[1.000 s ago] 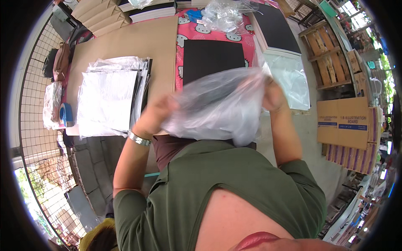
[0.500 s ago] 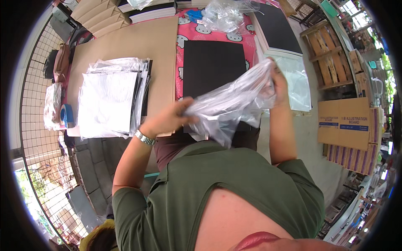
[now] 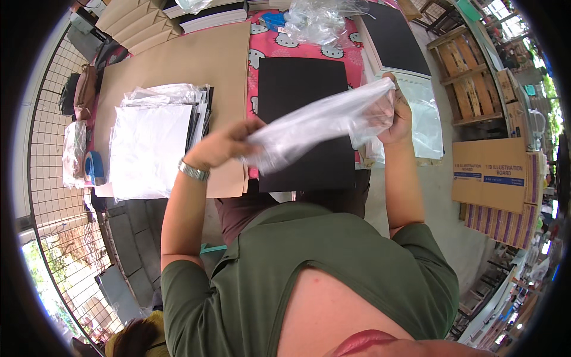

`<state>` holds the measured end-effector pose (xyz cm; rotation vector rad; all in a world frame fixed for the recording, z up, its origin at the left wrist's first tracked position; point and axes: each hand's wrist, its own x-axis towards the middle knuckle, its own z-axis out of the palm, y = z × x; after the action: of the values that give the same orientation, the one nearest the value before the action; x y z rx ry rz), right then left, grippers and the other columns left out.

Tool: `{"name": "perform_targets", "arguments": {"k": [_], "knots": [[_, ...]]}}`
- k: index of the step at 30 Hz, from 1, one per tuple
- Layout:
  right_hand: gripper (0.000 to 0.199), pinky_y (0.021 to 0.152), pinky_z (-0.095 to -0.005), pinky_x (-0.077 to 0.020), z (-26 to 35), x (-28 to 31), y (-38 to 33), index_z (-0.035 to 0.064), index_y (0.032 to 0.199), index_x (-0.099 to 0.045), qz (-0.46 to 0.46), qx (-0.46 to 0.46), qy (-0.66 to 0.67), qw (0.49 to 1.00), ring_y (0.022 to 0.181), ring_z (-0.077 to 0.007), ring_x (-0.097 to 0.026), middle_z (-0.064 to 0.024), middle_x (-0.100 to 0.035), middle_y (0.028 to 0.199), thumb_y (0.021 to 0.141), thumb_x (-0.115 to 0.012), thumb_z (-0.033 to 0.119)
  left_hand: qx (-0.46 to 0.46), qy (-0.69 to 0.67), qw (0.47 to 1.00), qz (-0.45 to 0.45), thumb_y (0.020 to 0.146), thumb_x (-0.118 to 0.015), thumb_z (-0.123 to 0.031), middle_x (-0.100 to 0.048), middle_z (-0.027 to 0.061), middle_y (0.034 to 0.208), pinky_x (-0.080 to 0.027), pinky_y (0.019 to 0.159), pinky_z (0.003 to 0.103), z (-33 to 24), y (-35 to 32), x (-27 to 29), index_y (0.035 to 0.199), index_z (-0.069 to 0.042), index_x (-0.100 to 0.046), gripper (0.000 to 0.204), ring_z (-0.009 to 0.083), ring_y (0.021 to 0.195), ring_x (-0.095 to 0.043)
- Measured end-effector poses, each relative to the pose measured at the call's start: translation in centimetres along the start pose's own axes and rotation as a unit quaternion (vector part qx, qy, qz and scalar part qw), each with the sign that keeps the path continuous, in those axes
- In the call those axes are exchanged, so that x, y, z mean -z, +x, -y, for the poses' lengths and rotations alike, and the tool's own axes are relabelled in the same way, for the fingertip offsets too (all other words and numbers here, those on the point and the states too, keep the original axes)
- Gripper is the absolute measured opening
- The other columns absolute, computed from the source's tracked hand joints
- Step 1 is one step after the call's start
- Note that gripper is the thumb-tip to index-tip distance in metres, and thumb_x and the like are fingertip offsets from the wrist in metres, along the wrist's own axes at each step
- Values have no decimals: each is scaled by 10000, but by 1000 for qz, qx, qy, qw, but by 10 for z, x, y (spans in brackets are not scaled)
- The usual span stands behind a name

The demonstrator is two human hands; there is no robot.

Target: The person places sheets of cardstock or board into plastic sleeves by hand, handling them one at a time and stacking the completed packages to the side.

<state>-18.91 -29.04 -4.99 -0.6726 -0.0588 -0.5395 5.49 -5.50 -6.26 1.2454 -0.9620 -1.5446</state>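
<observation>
A clear plastic bag (image 3: 321, 122) is stretched between both my hands above the table. My left hand (image 3: 223, 144), with a metal watch on the wrist, grips its near-left end. My right hand (image 3: 395, 113) holds the far-right end, partly seen through the plastic. Under the bag lies a black board (image 3: 300, 83) on a pink patterned cloth (image 3: 270, 44). A stack of bagged white sheets (image 3: 148, 143) rests on brown paper (image 3: 196, 62) to the left.
A pile of empty clear bags (image 3: 425, 119) lies right of the black board, with another black board (image 3: 395, 35) behind it. Crumpled plastic (image 3: 318, 18) sits at the table's far edge. Cardboard boxes (image 3: 493, 175) stand on the floor at right. A blue tape roll (image 3: 94, 168) lies far left.
The bag was spread wide and puffed open in front of me; now it is pulled into a narrow band, with my hands moved farther apart and out over the black board.
</observation>
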Motion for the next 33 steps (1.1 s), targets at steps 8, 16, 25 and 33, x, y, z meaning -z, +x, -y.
{"name": "perform_targets", "arguments": {"k": [8, 16, 25, 33], "knots": [[427, 490, -214, -364, 19, 24, 31, 72, 1152, -500, -80, -98, -188, 974, 562, -83, -441, 8, -441, 648, 729, -515, 12, -87, -289, 952, -52, 851, -534, -118, -611, 71, 938, -413, 825, 309, 7, 33, 86, 970, 5, -574, 175, 182, 880, -562], [462, 779, -326, -452, -31, 154, 111, 67, 1196, -517, -221, -84, -784, 573, 922, -262, -593, -193, -610, 1015, 738, -527, 123, 23, 235, 858, -457, 726, -546, -139, -635, 190, 900, -460, 809, 364, 56, 180, 134, 949, 44, -595, 293, 310, 873, -604], [251, 800, -447, -455, -41, 156, 102, -26, 886, -640, -192, -96, -885, 412, 872, -396, -591, -260, -611, 896, 737, -479, 95, 71, 434, 836, -330, 743, -457, -180, -595, 284, 944, -436, 836, 422, 43, 192, 115, 883, 52, -634, 324, 396, 940, -571], [232, 782, -482, -460, -1, 45, 108, -13, 865, -639, -210, -70, -905, 364, 876, -409, -591, -267, -611, 893, 766, -486, 131, -9, 313, 821, -478, 764, -509, -280, -620, 252, 788, -463, 712, 401, -48, 147, 90, 766, 49, -632, 352, 348, 787, -614]]}}
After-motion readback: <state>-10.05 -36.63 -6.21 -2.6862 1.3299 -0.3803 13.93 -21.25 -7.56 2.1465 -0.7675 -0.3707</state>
